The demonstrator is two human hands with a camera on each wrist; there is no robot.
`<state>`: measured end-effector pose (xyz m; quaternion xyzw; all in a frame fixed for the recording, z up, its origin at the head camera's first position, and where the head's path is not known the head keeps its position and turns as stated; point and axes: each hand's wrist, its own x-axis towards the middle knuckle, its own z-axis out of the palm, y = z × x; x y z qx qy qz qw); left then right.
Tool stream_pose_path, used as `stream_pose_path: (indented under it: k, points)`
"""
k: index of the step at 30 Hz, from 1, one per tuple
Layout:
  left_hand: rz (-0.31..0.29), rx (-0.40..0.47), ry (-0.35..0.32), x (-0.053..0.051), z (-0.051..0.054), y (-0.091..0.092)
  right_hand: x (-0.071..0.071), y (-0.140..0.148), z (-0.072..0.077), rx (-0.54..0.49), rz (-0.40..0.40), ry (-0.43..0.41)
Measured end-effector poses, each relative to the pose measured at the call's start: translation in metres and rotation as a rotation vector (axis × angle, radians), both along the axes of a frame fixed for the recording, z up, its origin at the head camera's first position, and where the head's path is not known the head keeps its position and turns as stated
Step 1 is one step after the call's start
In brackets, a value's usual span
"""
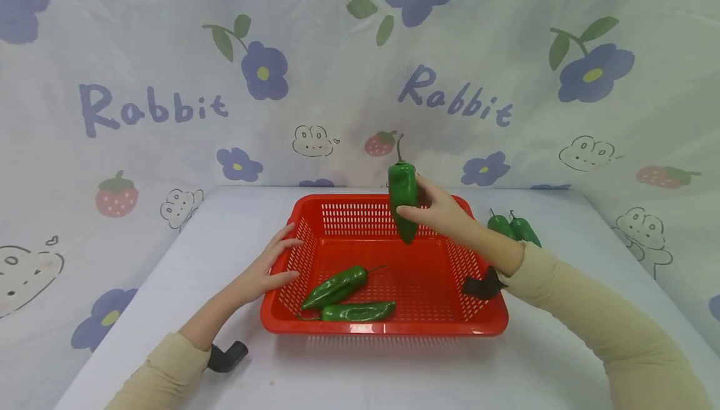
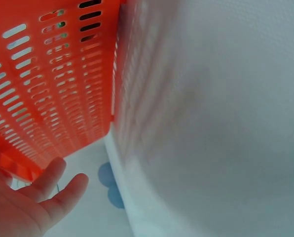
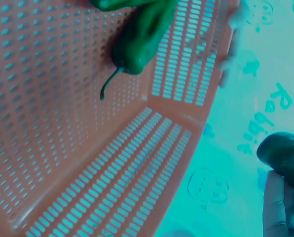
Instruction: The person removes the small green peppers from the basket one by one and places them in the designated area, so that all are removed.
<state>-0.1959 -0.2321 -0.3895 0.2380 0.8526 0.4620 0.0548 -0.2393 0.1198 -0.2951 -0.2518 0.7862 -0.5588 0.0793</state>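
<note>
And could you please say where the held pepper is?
In the head view, the right hand holds the pepper just right of centre, overlapping the basket's far rim.

We see a white table point(image 1: 388, 375) on which stands a red slotted basket point(image 1: 384, 328), and to the right of the basket we find two green peppers point(image 1: 525, 231) lying close together on the same white surface

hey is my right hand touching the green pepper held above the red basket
Touching. The head view shows the right hand gripping the green pepper, with the thumb across its front.
</note>
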Motion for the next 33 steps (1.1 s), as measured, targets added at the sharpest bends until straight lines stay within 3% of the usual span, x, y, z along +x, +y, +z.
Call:
stream_pose_path:
  k: [11, 20, 33]
  points:
    - [-0.001, -0.002, 0.006, 0.001, 0.0, 0.0, 0.0, 0.04, 0.002, 0.008, -0.142, 0.034]
    - [0.0, 0.006, 0.005, 0.002, 0.001, 0.001, 0.002, 0.071, 0.007, -0.095, -0.28, 0.069]
    - [-0.002, 0.009, 0.003, 0.0, 0.001, 0.0, 0.0, 0.109, 0.004, -0.032, -0.436, 0.085]
